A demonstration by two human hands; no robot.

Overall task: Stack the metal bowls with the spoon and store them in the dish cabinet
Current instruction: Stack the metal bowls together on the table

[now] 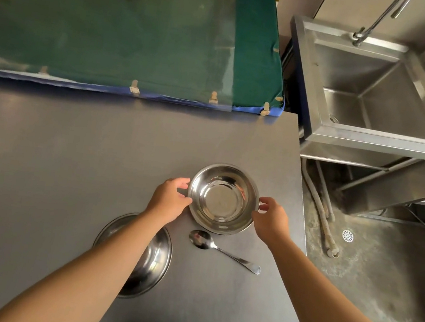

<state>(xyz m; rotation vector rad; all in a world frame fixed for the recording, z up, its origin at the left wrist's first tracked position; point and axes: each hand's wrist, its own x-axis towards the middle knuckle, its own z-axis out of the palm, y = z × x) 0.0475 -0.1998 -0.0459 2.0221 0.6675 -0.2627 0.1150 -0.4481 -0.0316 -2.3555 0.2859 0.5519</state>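
A shiny metal bowl (223,199) sits upright on the dark grey table (70,154). My left hand (170,198) touches its left rim and my right hand (271,218) touches its right rim, fingers curled on the edge from both sides. The bowl still rests on the table, as far as I can tell. A second, larger metal bowl (155,259) lies nearer me to the left, partly hidden under my left forearm. A metal spoon (223,249) lies on the table just in front of the first bowl, bowl end to the left.
A green-covered surface (129,26) adjoins the table's far edge. To the right stands a steel sink (378,102) with a tap (375,22). Below it are hoses (325,223) and a floor drain (347,235). The table's right edge runs close to my right hand.
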